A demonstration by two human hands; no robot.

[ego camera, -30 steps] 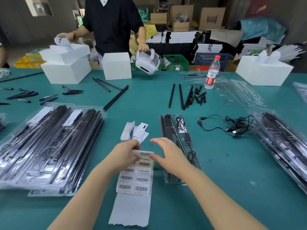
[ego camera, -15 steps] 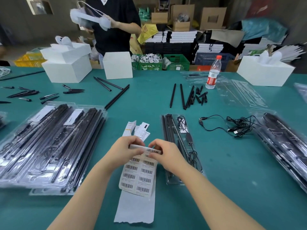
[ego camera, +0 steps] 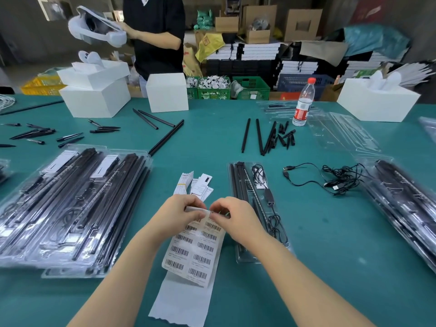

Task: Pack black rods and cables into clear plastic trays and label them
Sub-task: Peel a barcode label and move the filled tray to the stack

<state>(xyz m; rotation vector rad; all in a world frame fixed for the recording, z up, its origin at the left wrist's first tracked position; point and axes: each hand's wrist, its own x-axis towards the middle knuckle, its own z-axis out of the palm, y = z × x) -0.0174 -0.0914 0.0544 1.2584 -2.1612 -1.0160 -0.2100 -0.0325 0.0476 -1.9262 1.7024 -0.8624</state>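
While the left hand point(ego camera: 177, 214) and right hand point(ego camera: 232, 214) pinch one label sheet point(ego camera: 193, 251), ten barcodes show

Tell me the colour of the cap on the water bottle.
Red: the water bottle has a red cap and a red label band, seen in the head view.

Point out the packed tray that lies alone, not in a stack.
The single tray just right of the right hand, holding rods and one cable. The left stack and right stack are piled trays.
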